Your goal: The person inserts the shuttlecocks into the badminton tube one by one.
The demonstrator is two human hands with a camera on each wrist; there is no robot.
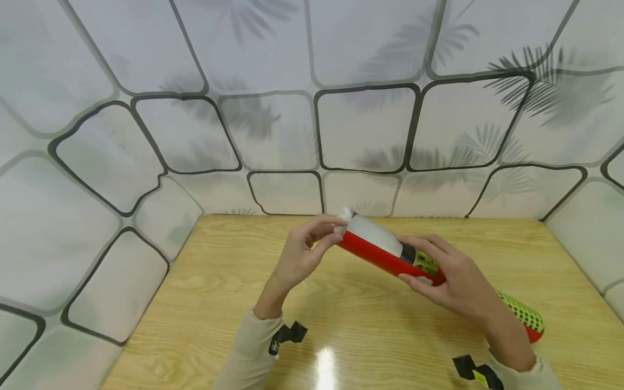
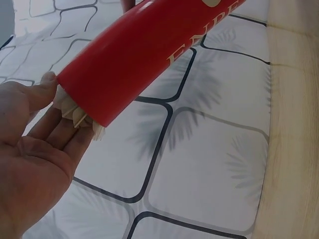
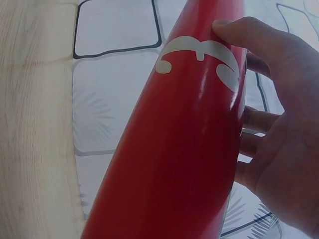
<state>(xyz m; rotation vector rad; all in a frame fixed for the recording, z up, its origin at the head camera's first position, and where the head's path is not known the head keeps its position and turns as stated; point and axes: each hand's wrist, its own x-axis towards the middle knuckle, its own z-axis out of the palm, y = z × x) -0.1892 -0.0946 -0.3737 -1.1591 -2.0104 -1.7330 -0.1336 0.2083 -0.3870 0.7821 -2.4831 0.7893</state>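
A red shuttlecock tube (image 1: 370, 253) with a white and yellow-green printed side is held tilted above the table, its open end up to the left. My right hand (image 1: 455, 276) grips it near the lower end, thumb on the red side and fingers round the far side. White feathers of a shuttlecock (image 2: 77, 113) stick out of the open end. There my left hand (image 1: 299, 254) pinches, its fingers under the feathers and the thumb at the rim of the tube. The shuttlecock's cork is hidden inside.
Partly behind my right wrist, a second tube (image 1: 524, 314) with a yellow-green grid and red side lies on the wooden table (image 1: 234, 287). Patterned cloth (image 1: 361, 130) with dark outlines and leaf prints rises behind the table and at its sides.
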